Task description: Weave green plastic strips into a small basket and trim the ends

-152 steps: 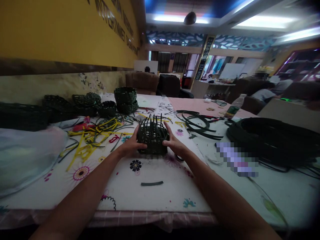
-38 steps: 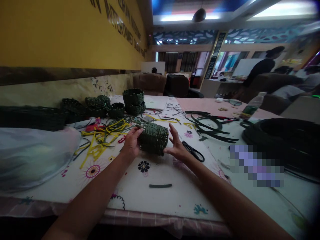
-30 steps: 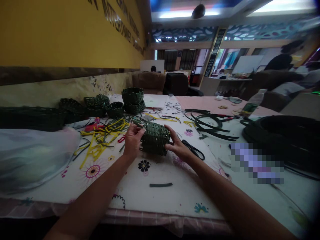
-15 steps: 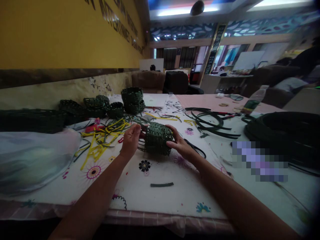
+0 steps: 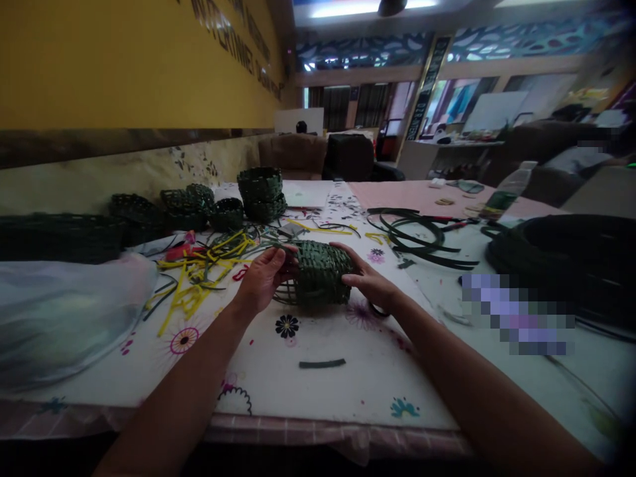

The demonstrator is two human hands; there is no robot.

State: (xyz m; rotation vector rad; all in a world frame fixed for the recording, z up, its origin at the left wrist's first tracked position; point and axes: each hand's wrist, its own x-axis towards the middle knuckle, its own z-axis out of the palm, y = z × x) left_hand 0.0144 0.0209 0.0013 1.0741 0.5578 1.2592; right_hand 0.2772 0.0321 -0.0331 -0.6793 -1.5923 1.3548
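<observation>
A dark green woven basket (image 5: 322, 275) lies on its side above the flowered tablecloth, its loose upright strands sticking out to the left. My right hand (image 5: 365, 275) wraps round its right end, thumb in front and fingers behind. At the left end, my left hand (image 5: 265, 275) has thumb and fingers pinched together on a thin green strip by the strands; the fingertips are partly hidden. A short green strip piece (image 5: 322, 364) rests on the cloth in front of the basket.
Yellow and green scraps (image 5: 199, 275) litter the left, beside a plastic bag (image 5: 69, 318). Finished-looking baskets (image 5: 259, 192) stand behind. On the right are loose green strips (image 5: 422, 238), a large dark coil (image 5: 556, 265) and a bottle (image 5: 511, 192). A pixelated patch hides something there.
The basket and both hands have shifted slightly to the right. More of the loose strands now shows below my left hand. The view has tipped down a little.
</observation>
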